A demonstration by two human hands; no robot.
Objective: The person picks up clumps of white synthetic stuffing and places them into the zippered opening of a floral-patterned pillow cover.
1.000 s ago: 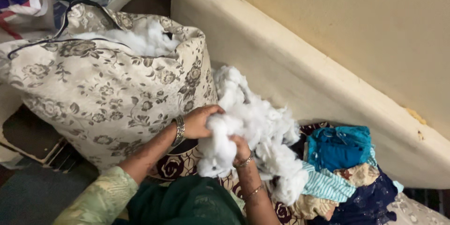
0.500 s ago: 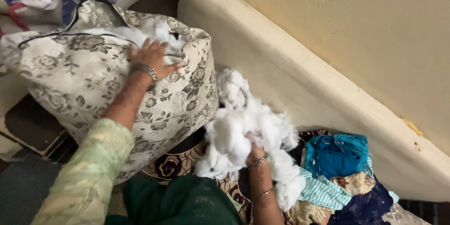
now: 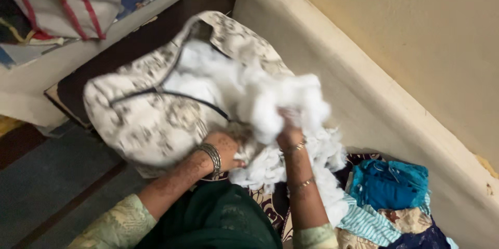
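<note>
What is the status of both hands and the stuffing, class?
Left hand grips the floral cushion cover at its open edge. Right hand closed on a clump of white stuffing, at the cover's opening. Nothing blocking.

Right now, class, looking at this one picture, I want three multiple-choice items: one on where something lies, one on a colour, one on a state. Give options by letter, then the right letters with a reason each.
1. Where does the pile of folded cloths lie?
A. on top of the cushion cover
B. at the lower right, by the wall
C. inside the bag at the upper left

2. What colour is the stuffing?
A. white
B. green
C. brown

3. How is the floral cushion cover right now?
A. zipped shut and flat
C. folded away in the pile
B. open, with stuffing showing in its mouth

Answers:
1 B: the blue and striped cloths sit at the lower right against the wall's base.
2 A: the fluffy mass in the right hand is white.
3 B: the zip edge gapes over white filling, while the left hand holds the cover's rim.
</note>
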